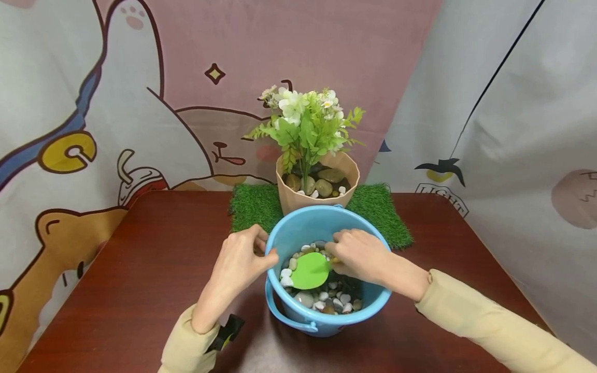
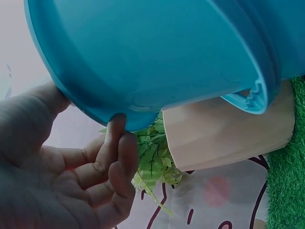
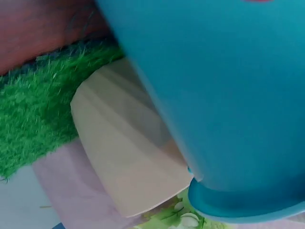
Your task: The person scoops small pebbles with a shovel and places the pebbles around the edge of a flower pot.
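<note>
A light-blue bucket (image 1: pixel 303 225) stands on the table, with white, brown and dark pebbles (image 1: pixel 333 303) in its bottom. My left hand (image 1: pixel 238 264) pinches the left side of the rim; the left wrist view shows the thumb and fingertips at the edge of the bucket (image 2: pixel 143 62). Inside the bucket, my right hand (image 1: pixel 361 256) grips the short yellowish handle of a green toy shovel (image 1: pixel 310 271). The shovel's rounded blade lies over the pebbles. In the right wrist view the bucket's outer wall (image 3: pixel 214 95) fills much of the picture, and the hand is out of sight.
Behind the bucket stands a peach flowerpot (image 1: pixel 291 199) with stones and white artificial flowers (image 1: pixel 303 119). The pot rests on a green turf mat (image 1: pixel 254 204). The bucket's handle (image 1: pixel 284 318) hangs at the front left. Around it lies the brown table (image 1: pixel 163 269), with a printed cloth behind.
</note>
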Demonstrator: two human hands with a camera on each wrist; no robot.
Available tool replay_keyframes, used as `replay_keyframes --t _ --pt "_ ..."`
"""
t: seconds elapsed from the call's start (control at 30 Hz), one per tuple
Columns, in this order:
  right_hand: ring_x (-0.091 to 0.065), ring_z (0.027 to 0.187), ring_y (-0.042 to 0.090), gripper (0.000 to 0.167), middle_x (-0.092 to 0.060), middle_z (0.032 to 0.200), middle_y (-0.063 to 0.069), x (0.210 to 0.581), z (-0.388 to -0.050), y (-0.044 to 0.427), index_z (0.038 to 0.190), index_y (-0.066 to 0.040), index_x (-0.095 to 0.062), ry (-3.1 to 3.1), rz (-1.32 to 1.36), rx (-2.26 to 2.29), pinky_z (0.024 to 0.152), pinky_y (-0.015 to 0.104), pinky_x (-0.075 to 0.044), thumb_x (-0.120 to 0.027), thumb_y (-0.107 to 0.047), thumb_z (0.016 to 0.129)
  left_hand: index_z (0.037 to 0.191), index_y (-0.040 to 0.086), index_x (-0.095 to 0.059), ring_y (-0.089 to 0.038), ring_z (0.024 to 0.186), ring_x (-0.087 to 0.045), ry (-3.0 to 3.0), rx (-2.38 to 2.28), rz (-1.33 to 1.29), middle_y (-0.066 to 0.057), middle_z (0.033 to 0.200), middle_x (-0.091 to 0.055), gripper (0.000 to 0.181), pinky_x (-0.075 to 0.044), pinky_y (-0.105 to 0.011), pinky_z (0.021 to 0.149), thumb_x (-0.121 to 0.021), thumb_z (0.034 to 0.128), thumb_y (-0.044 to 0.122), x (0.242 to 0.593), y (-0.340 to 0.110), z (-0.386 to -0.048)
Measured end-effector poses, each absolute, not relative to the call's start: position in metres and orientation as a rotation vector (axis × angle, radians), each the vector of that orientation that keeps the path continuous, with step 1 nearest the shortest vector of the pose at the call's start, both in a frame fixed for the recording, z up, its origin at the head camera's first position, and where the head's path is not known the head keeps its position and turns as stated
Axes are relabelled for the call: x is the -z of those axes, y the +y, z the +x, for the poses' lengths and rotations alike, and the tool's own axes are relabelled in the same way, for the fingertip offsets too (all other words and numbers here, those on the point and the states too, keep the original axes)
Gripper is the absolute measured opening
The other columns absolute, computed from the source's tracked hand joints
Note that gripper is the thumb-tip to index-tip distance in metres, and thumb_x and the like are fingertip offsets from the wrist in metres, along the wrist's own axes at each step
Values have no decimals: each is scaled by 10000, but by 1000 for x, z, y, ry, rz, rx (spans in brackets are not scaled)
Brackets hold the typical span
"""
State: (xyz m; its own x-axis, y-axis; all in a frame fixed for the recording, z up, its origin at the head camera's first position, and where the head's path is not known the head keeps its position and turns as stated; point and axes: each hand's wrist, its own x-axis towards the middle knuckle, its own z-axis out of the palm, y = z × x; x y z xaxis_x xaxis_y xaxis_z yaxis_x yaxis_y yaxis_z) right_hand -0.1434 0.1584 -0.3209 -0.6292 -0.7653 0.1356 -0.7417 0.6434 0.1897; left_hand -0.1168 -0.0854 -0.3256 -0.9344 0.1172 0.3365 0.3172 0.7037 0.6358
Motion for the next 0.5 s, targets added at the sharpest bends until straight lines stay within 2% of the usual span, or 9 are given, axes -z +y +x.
replay_keyframes --t 0.33,0.5 --pt "-458 571 72 151 -525 655 -62 313 -155 172 769 -178 -655 -2528 1384 44 532 176 -349 -784 -246 729 795 76 -644 -50 588 -593 -2643 1092 -349 3 648 -674 112 -467 -242 580 -681 700 121 326 -86 -116" --pt "-444 576 35 144 -544 688 -62 308 -160 180 783 -185 -654 -2536 1429 -74 527 160 -349 -779 -245 742 798 84 -643 -47 588 -589 -2650 1093 -337 14 649 -672 127 -471 -239 587 -687 693 141 326 -86 -116"
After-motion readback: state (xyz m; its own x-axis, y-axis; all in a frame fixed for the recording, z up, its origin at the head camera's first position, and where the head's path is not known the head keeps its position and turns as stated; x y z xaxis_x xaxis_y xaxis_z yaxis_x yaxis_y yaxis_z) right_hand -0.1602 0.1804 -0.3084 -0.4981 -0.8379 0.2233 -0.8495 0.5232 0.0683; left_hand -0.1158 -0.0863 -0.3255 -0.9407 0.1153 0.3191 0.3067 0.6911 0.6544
